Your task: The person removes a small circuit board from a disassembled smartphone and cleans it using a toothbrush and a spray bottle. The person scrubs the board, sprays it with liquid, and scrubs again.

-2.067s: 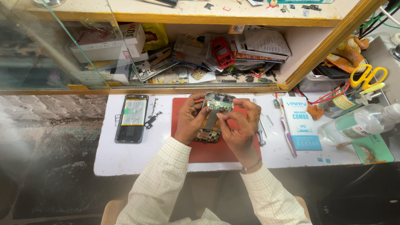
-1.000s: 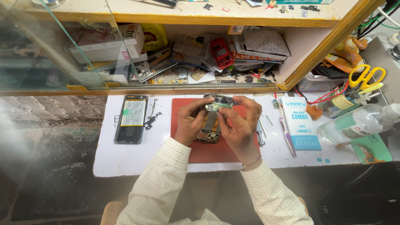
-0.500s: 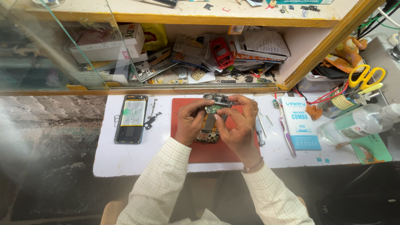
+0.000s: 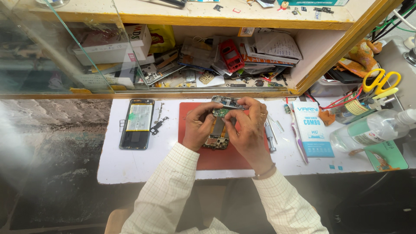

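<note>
Phone board point(image 4: 220, 125) over the red mat point(image 4: 216, 158); left hand point(image 4: 198, 128) and right hand point(image 4: 247, 128) fingers both grasping it.

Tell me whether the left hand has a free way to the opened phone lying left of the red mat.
Probably yes. The opened phone lies apart on the white table, with only small loose parts beside it and nothing standing between. But the left hand now grips the circuit board together with the right hand.

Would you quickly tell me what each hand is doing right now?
Left hand: closed, pinching the left end of the circuit board above the red mat.
Right hand: closed, gripping the board's right end.
</note>
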